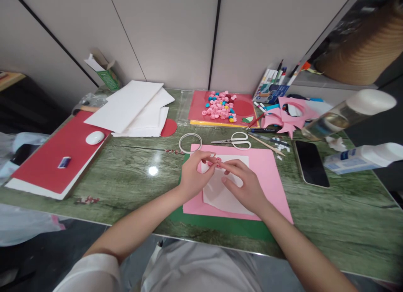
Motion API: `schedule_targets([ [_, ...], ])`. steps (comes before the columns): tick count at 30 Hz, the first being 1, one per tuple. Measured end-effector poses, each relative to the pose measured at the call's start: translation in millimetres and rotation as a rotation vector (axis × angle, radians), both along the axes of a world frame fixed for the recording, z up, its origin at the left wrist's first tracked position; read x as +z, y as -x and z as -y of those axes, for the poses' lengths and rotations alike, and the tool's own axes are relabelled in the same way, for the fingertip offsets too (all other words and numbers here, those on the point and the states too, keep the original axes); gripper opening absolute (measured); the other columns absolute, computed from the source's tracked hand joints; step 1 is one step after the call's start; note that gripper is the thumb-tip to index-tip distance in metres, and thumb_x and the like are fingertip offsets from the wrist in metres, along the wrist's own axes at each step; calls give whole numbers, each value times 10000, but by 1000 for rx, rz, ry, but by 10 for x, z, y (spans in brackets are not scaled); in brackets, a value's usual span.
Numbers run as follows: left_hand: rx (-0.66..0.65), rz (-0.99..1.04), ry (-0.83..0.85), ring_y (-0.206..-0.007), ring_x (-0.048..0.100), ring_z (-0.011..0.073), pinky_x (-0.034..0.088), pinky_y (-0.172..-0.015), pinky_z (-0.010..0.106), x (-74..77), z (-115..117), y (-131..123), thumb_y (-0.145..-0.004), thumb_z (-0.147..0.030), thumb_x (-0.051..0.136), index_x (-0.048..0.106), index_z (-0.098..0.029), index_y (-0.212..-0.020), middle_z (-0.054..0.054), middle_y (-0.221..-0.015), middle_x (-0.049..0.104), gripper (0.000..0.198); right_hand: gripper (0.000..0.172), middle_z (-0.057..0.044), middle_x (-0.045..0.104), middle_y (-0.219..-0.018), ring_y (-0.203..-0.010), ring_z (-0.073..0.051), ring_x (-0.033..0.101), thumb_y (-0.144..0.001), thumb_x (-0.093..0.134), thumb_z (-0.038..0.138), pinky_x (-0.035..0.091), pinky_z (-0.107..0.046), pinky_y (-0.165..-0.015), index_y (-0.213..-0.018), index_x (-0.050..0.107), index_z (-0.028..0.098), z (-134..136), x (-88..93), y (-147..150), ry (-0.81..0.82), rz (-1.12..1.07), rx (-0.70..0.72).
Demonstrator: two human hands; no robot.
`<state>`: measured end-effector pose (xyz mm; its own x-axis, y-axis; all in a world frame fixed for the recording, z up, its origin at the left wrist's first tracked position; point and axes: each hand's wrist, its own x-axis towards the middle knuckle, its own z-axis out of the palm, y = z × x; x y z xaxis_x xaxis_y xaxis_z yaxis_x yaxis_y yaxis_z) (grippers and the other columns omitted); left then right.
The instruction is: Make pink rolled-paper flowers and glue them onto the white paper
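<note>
Pieces [218, 160] (small and pink) sit between the two hands [193, 174] [247, 187].

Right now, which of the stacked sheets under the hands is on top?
The white sheet. It lies on the larger pink sheet, while the green sheet is underneath, showing past the pink one's near edge.

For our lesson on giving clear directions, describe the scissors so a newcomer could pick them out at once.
On the green wood-grain table, find the large pink sheet near the front edge. The scissors lie at its far edge, blades pointing left. Two white finger loops joined to metal blades set them apart from the plain round ring to their left.
</note>
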<state>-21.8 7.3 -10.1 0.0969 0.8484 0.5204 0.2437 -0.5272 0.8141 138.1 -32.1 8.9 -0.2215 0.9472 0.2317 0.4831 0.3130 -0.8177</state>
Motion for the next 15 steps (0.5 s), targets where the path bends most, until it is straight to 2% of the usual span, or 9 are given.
schedule_targets([
  [5, -33, 29, 0, -715, 593, 133, 418, -671, 279, -8, -3, -3, -669, -46, 613, 525, -209, -1008, -1, -744, 656, 386, 538, -27, 540, -1014, -877, -157, 543, -766, 529, 119, 482, -344, -797, -1244, 462, 357, -11, 19, -12, -21, 34, -12],
  [8, -26, 22, -22, -716, 589, 134, 421, -673, 281, -12, -8, 3, -672, -58, 632, 527, -206, -1001, 2, -744, 652, 376, 510, -25, 539, -1000, -880, -157, 547, -769, 531, 128, 483, -338, -794, -1223, 486, 357, -16, 38, -25, -29, 38, -19],
  [15, -46, -96, -283, -738, 581, 120, 456, -681, 266, 26, -41, 46, -699, -95, 657, 530, -213, -999, 3, -788, 650, 346, 420, -26, 543, -1034, -964, -173, 539, -771, 532, 146, 464, -355, -848, -1149, 552, 330, -3, 35, -34, -11, 39, -10],
])
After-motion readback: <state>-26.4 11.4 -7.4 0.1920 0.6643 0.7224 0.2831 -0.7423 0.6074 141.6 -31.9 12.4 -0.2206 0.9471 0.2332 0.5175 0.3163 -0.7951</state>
